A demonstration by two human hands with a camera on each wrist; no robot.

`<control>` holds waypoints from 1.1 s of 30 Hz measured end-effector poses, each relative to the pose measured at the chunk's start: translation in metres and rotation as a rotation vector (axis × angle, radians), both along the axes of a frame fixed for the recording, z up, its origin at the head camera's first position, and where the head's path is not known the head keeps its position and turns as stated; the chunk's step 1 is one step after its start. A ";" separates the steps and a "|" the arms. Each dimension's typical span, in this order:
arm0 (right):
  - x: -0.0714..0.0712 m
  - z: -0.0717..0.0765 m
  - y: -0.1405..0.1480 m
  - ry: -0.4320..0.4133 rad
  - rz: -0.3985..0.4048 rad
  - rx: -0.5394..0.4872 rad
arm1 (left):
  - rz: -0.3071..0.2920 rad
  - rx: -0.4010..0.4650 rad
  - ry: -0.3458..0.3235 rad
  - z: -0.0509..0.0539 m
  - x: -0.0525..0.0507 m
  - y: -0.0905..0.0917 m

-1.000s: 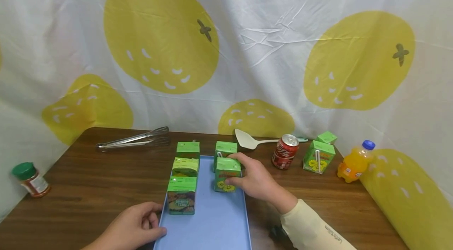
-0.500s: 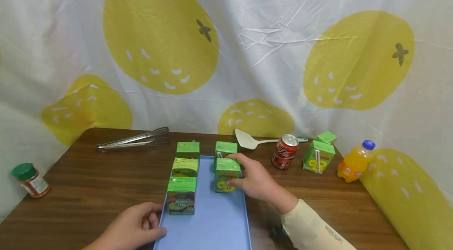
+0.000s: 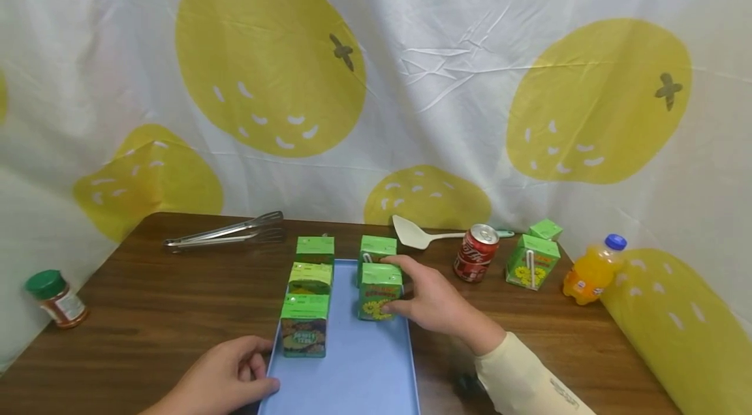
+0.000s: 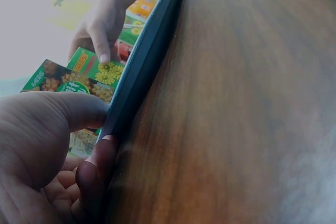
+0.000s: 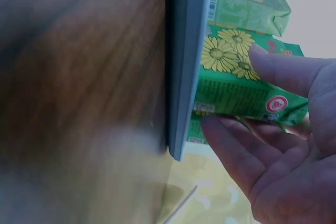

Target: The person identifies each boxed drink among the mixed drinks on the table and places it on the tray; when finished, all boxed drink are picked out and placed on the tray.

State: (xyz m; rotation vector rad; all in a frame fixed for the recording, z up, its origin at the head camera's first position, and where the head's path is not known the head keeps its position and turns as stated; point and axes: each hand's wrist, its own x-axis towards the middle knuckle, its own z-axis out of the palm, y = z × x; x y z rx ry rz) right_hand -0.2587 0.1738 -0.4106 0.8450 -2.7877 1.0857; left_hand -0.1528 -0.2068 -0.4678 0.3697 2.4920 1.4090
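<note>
A blue tray (image 3: 370,363) lies on the table with two rows of green drink cartons on it. My right hand (image 3: 431,301) holds the front carton of the right row, a green drink carton with yellow flowers (image 3: 376,297). In the right wrist view my thumb lies on the flowered face of this carton (image 5: 231,93), with the fingers at its back. Another carton (image 3: 378,245) stands just behind it. My left hand (image 3: 220,372) pinches the tray's left rim, thumb on top and fingers outside. Beside it stands the left row's front carton (image 3: 303,337), brown-fronted.
Metal tongs (image 3: 229,231) lie at the back left. A white spatula (image 3: 414,234), a red cola can (image 3: 476,253), more green cartons (image 3: 532,261) and an orange drink bottle (image 3: 593,271) are at the right. A green-capped spice jar (image 3: 57,299) stands far left.
My right thumb has slid slightly to the right across the carton's front. The carton, the tray and my left hand keep their places; the head view has shifted a little.
</note>
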 end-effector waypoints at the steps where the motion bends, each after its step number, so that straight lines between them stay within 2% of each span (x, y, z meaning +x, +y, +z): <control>1: 0.000 0.001 0.001 -0.004 0.008 -0.004 | 0.001 0.003 -0.002 0.000 0.000 0.000; 9: 0.002 0.005 0.018 -0.018 0.062 -0.036 | 0.020 -0.003 -0.032 0.003 0.001 0.001; 17: 0.009 0.007 0.042 -0.028 0.050 -0.090 | 0.008 -0.004 0.000 0.002 0.000 0.001; 25: 0.015 0.009 0.067 0.115 0.010 -0.065 | 0.005 -0.004 -0.009 0.002 0.000 0.001; 33: 0.015 0.011 0.089 0.201 -0.061 -0.003 | 0.012 -0.009 -0.024 0.003 0.000 0.002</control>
